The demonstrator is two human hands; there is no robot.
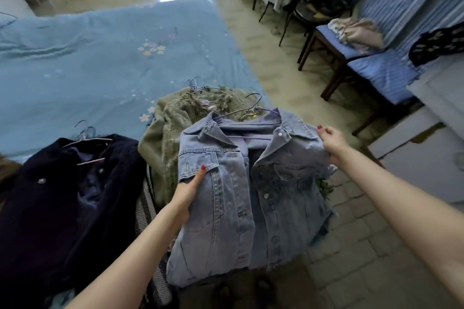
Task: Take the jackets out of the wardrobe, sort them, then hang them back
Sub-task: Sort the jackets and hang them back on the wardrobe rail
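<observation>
The denim jacket (251, 183), on a purple hanger (247, 137), is held up at the bed's (75, 57) near corner. The left hand (187, 192) pinches its front panel; the right hand (332, 144) grips its shoulder. Just beyond it lies the green jacket (165, 128), and further left the navy jacket (62, 195). With neither hand on the hanger, it could probably slip out of the collar.

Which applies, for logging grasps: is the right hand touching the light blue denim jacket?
Touching. The head view shows the right hand pinching the shoulder of the light blue denim jacket beside the collar, fabric bunched at its fingers.
</observation>
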